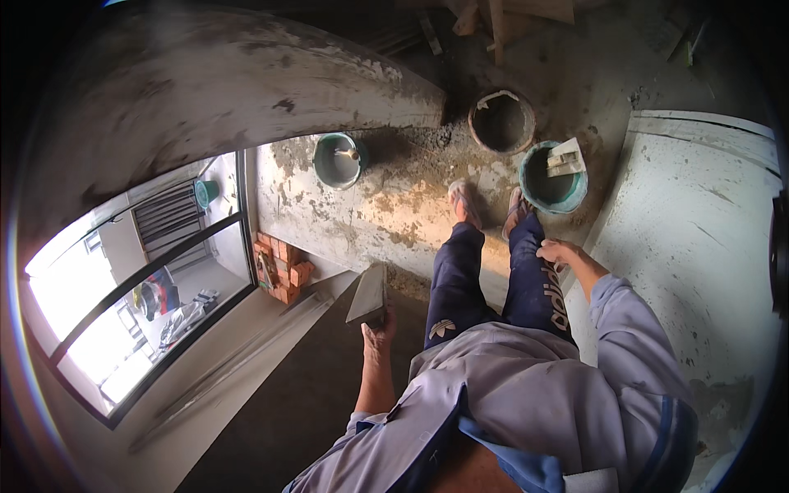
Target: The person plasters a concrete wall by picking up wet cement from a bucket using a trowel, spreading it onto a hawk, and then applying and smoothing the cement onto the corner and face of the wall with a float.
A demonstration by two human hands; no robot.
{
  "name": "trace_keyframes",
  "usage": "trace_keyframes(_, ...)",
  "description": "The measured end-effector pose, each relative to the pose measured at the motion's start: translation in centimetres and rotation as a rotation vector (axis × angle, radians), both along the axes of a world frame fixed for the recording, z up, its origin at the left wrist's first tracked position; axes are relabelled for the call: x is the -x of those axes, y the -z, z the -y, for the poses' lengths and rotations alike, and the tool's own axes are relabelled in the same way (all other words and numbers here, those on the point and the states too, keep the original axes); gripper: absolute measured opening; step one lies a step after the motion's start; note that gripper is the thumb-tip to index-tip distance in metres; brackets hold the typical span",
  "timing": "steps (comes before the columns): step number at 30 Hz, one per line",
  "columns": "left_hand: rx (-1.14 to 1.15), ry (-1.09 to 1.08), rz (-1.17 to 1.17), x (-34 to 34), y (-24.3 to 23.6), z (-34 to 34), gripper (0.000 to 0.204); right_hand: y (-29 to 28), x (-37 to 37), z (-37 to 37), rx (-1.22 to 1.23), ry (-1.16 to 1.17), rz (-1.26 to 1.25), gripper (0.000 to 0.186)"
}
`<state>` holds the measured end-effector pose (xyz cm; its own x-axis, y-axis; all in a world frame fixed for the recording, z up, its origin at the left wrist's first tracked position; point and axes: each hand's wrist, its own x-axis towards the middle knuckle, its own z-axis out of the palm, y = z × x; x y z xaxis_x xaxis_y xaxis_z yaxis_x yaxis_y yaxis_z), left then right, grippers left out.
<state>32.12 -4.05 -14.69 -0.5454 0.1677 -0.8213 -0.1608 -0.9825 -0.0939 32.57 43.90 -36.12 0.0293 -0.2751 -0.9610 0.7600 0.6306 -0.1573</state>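
Firstly, window: a dark-framed window (197, 249) at far left admits bright daylight; a small teal bucket (206, 194) shows beyond it.
Smeared slab: a grey, patchy slab (246, 82) spans the upper left.
Brick stack: orange bricks (283, 267) piled beside the window frame.
Left bucket: a teal bucket (316, 160) on the spattered floor (394, 218); a pale object sits inside, its kind too small to tell.
Plastering float: a grey, flat-faced plastering float (370, 296), raised off the floor in front of the wearer's left side.
Left hand: the left hand (378, 329) grips the float from below, fingers closed round its underside.
Feet: sandalled feet (464, 205) planted apart, below navy trousers (456, 271).
Mortar tub: a dark round tub (472, 127), crusted at the rim, just beyond the feet.
Right bucket: a teal-rimmed bucket (542, 204) near the right foot, with a pale, flat-bladed tool (565, 158) across its rim.
Right hand: the right hand (559, 253) is at the right trouser leg, fingers curled; cannot tell whether it holds anything.
White panel: a speckled white panel (674, 222) occupies the right.
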Motion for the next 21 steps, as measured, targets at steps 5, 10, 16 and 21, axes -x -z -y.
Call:
trace_keyframes(5,0.056,-0.105,-0.241,-1.1,3.9,2.8,0.020,1.8,6.5,3.9,-0.010,-0.729,-0.534,0.055)
trace_keyframes(10,-0.048,-0.387,-0.287,0.9,7.2,1.4,0.027,-7.1,16.0,14.4,0.206,-0.685,-0.736,0.050)
trace_keyframes(16,-0.219,-0.493,0.044,-3.5,15.7,-1.5,0.023,-7.6,23.7,29.0,0.105,-0.692,-0.719,0.045)
trace_keyframes(21,-0.310,-0.444,0.121,-5.7,18.0,-1.3,0.019,4.9,30.8,38.8,0.133,-0.602,-1.239,0.040)
